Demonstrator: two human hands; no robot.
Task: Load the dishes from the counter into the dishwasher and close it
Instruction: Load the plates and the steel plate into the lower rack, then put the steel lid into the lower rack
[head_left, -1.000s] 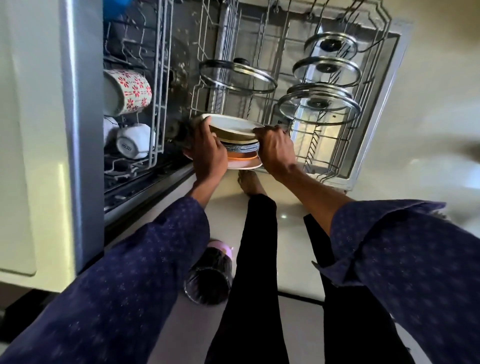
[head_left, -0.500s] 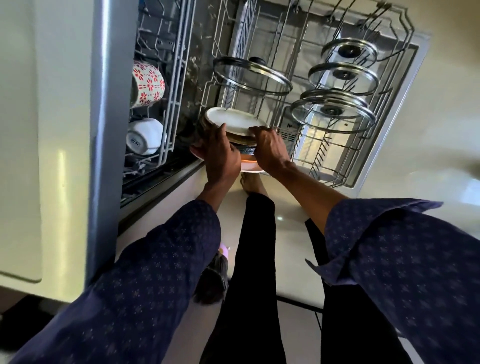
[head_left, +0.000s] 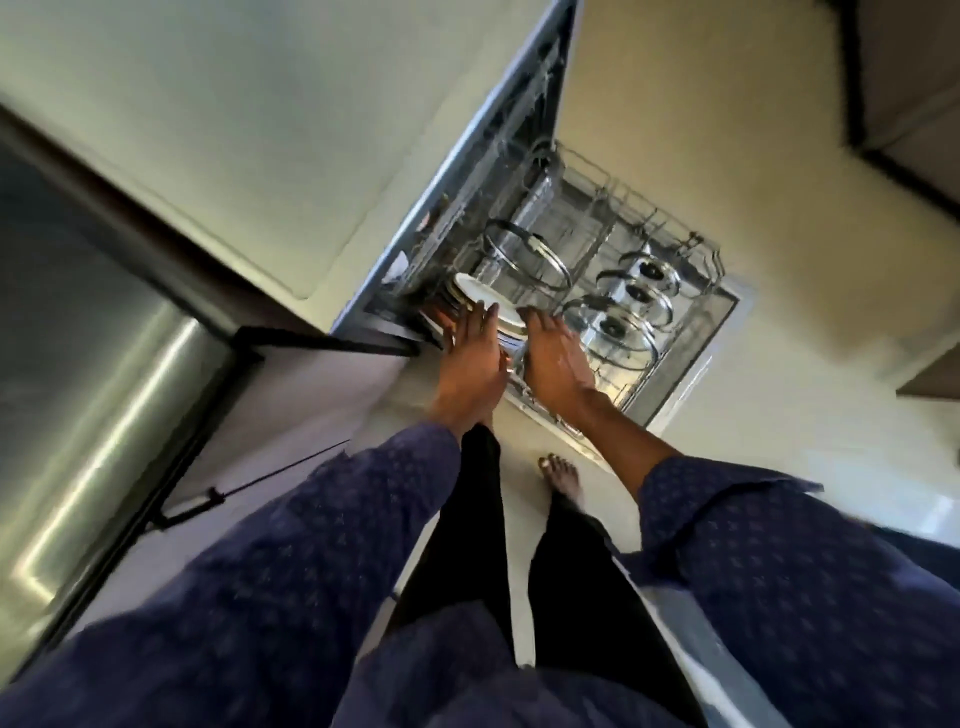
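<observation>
While the lower rack (head_left: 670, 291) of the dishwasher (head_left: 457, 171) is pulled out over the open door, both hands reach down to a stack of plates (head_left: 485, 306) at the near left corner of this rack. The left hand (head_left: 470, 358) lies with straight, spread fingers on the near side of the stack, and the right hand (head_left: 556, 358) is stretched flat just to the right of it, the fingertips touching the white top plate. No hand seems to grip anything; the fingers look relaxed. The stack is tilted, and I cannot tell if the plates stand between the tines or only lean on them. To the right and farther away, four glass lids (head_left: 623, 332) stand in the rack, near the plates. I think the risk here is that the plates slide or fall flat when the hands leave them, because several plates together do not fit one slot. They could also knock the nearest lid. The picture is a little blurred, so small details stay uncertain.
</observation>
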